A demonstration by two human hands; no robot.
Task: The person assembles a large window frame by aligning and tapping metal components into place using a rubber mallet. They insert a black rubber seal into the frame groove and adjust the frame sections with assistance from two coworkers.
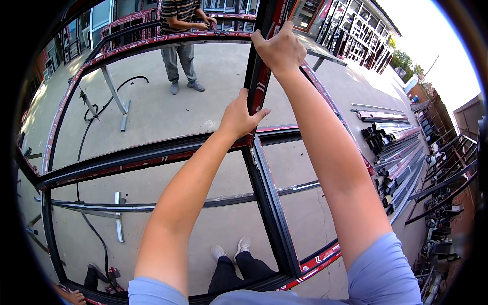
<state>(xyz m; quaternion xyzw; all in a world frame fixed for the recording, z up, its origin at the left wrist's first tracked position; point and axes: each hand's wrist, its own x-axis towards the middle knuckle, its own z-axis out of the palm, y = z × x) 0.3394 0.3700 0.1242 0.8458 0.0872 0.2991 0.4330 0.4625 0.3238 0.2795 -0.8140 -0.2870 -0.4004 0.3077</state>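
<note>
So, I'm watching from far off through the head cam, and the concrete floor (213, 96) is filling most of the view. Above it, the big frame (320, 258), black with red strips, is lying in front of the wearer. Next comes the raised frame (142, 158), the piece being handled: it's leaning up over the big one, its lower rail running off to the left. Its lower right corner is looking close to the divider (274, 218) of the big frame, but I'm not able to tell if they're touching. Across the way, a co-worker (186, 58) in a striped shirt is standing by the far rail.

Down to the small stuff: the right hand (281, 48) is gripping the side bar (262, 81) of the raised frame high up, curled round it. The left hand (239, 119) is wrapping the same bar lower down, near the corner, thumb sticking out across the red strip.

I'm guessing the step is steadying that frame, so I'm wanting the right hand guiding the tilt and the left taking weight, both moving together. With both holding one side, the left end is probably itching to twist, so I'm voting slow. I'm also eyeing that thumb: near the divider, it's risking a pinch.
</note>
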